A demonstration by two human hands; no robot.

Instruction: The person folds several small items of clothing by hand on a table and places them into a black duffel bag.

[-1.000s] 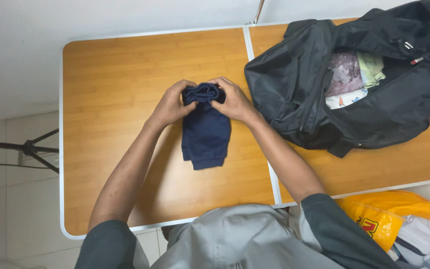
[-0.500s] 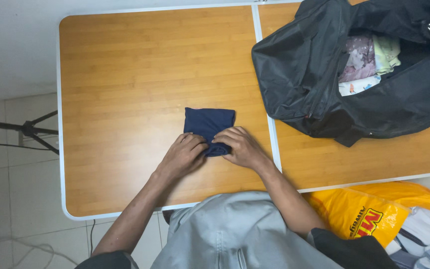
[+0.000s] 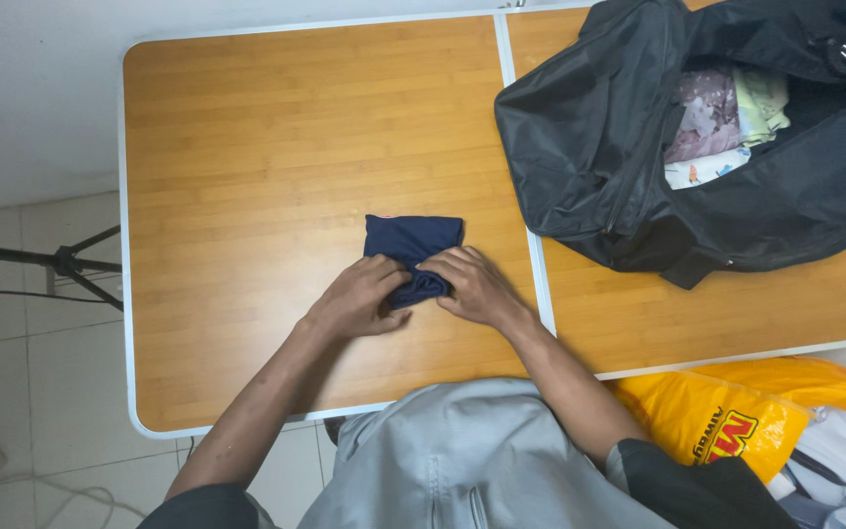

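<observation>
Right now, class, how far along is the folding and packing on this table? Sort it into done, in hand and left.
Done: several folded clothes already sit inside the open black bag. In hand: the left hand and right hand grip the near edge of the navy garment, a small folded block on the wooden table. Left: this garment is not yet in the bag.

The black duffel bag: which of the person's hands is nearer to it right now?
Right. The right hand rests on the near edge of the navy folded cloth, on the side toward the black duffel bag. The left hand grips the cloth's other side, farther away.
</observation>
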